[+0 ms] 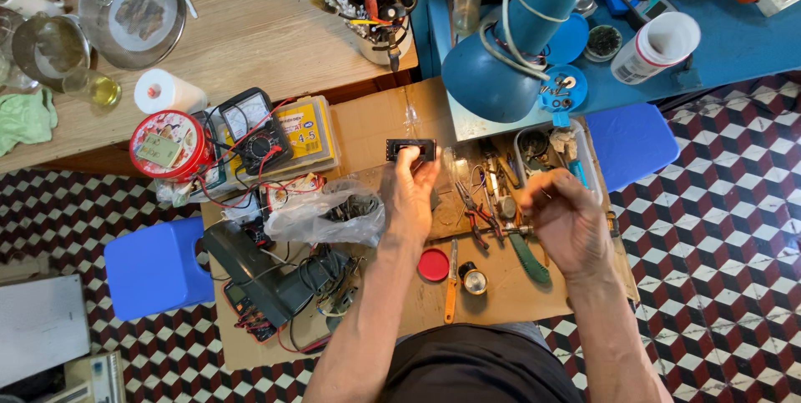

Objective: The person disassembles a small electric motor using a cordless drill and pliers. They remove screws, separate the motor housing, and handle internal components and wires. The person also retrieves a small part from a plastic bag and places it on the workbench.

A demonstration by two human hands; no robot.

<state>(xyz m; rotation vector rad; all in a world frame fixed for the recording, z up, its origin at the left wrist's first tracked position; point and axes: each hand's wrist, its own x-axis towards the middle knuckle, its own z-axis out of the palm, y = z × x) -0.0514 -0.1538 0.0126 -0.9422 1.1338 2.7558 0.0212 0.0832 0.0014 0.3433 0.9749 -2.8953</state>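
Forearms reach over a cardboard sheet (380,123) spread on a checkered tile floor (717,228). Left hand (410,194) pinches a small black rectangular part (410,150) near the sheet's far edge; right hand (567,221) is loosely curled above pliers (477,218), grip unclear. Blue stools (157,268) flank the sheet.

The left hand (410,190) pinches a small black rectangular part (410,150) above cluttered cardboard (367,119); right hand (567,219) curls nearby.

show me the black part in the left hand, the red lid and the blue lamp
black part (410,150), head view, middle of its front
red lid (433,264), head view, centre
blue lamp (501,61), head view, side of shade
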